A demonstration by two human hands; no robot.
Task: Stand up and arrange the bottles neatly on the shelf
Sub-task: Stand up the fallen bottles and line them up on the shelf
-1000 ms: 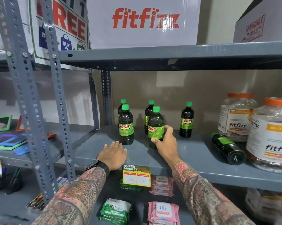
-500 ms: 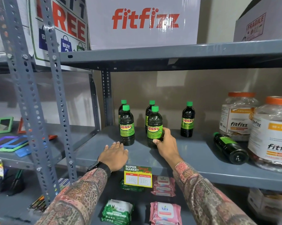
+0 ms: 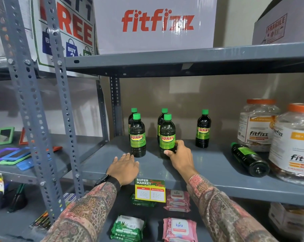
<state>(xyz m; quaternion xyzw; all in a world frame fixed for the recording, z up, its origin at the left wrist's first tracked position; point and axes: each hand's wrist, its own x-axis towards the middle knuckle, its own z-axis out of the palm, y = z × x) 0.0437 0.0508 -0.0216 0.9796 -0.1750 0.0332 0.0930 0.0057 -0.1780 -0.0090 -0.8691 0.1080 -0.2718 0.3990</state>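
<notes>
Right hand gripping the lower body of the front-right bottle, thumb across the front, fingers wrapping round the side. Left hand lying flat and spread on the shelf, holding nothing, fingertips nearly touching the base of the front-left bottle.

Probably nudging the gripped bottle into line: best done by keeping the base flat on the metal, sliding rather than lifting, turning the label forward, matching the neighbour's depth.

Standing upright behind: two more bottles, mostly hidden by the front pair. Standing alone, further right: a fifth bottle. Lying on its side, well apart to the right, just beside the big orange-lidded jars: the fallen bottle, cap toward the wall.

All alike: dark contents, green caps, green-yellow SUNNY labels.
</notes>
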